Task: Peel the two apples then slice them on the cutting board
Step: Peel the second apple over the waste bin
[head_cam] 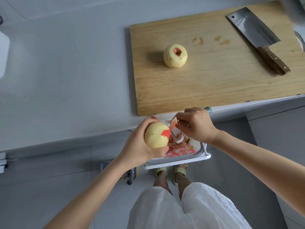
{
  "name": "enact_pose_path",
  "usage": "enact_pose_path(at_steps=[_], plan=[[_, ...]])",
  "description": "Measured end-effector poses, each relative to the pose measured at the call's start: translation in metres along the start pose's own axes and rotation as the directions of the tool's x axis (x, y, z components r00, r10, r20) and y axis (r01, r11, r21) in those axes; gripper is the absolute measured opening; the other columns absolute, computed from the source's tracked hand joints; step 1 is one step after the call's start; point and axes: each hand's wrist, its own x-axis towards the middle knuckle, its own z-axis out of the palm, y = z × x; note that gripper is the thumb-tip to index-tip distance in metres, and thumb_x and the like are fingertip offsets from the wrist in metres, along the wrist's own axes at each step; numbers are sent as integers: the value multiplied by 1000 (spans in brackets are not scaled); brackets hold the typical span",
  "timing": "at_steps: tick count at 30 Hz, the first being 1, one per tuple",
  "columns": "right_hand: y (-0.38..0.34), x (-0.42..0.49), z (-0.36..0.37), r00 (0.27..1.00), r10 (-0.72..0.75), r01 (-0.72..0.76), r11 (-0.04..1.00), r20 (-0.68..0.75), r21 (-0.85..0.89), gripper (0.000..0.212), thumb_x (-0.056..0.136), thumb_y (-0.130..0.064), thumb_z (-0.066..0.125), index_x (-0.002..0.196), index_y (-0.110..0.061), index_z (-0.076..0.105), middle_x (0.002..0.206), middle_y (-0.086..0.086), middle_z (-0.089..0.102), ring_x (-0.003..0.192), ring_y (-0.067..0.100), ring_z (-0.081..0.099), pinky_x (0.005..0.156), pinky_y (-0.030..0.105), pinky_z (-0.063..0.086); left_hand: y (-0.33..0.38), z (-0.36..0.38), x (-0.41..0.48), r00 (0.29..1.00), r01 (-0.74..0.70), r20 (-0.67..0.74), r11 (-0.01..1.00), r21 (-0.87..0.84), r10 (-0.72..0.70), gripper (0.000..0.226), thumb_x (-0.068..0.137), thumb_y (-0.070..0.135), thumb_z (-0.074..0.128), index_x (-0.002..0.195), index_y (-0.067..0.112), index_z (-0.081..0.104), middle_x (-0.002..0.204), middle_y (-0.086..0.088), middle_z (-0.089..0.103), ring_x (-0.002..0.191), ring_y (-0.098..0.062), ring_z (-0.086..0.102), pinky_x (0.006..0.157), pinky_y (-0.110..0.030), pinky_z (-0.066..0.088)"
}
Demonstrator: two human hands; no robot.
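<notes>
A peeled apple stands on the wooden cutting board, left of centre. My left hand grips a second apple, pale and mostly peeled, with a red patch of skin on its right side. My right hand grips a peeler just right of that apple, a strip of peel hanging from its blade. Only the peeler's teal handle end shows past my knuckles. Both hands are below the counter's front edge, over a bin holding red peelings.
A cleaver with a wooden handle lies on the board's far right. The grey counter stretches left of the board. On the floor are a small object and my sandalled feet.
</notes>
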Motion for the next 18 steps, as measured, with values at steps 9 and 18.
enact_pose_path(at_steps=[9,18], plan=[[-12,-2,-15,982,149,-140,987,-116,84,34,90,-35,59,61,-18,54,46,-5,42,44,14,40,44,26,31,-4,-8,8,993,108,38,994,-19,-107,74,46,55,83,111,36,53,108,19,62,94,-2,63,78,-33,57],[-29,12,-22,987,-146,148,989,-69,24,32,90,-33,56,72,-10,70,46,0,53,47,20,52,48,33,42,2,-4,12,987,94,127,994,64,-101,63,53,45,86,106,35,53,97,23,63,88,1,61,76,-20,50]])
